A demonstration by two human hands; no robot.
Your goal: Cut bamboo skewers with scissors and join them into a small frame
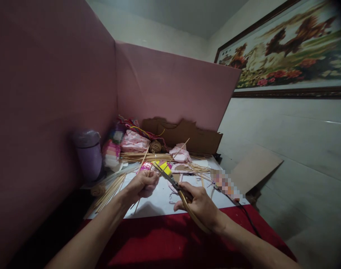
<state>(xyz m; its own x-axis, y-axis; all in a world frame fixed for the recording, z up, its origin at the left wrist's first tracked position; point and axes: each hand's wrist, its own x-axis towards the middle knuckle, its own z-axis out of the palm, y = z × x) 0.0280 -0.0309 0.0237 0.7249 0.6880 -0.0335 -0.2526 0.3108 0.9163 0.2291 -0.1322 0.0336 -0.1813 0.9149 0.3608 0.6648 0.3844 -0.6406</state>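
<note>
My left hand (144,184) is closed in a fist around thin wooden sticks (178,152). One long stick slants up to the right of the fist, and ends poke out below it. In my right hand (202,203) is a pair of scissors (174,184) with brass-coloured handles. Their dark blades point up and left, and the tips are close beside my left fingers, near the sticks. Whether the blades touch a stick, I cannot tell. Behind the hands lies a bright yellow and pink packet (165,167).
Bundles of sticks (110,194) lie on the white board (148,209) over a red cloth (137,243). A purple tumbler (89,158) stands left. At the back are a twine ball (155,147), pink fabric (135,141) and torn cardboard (184,132). Pink panels rise left and behind.
</note>
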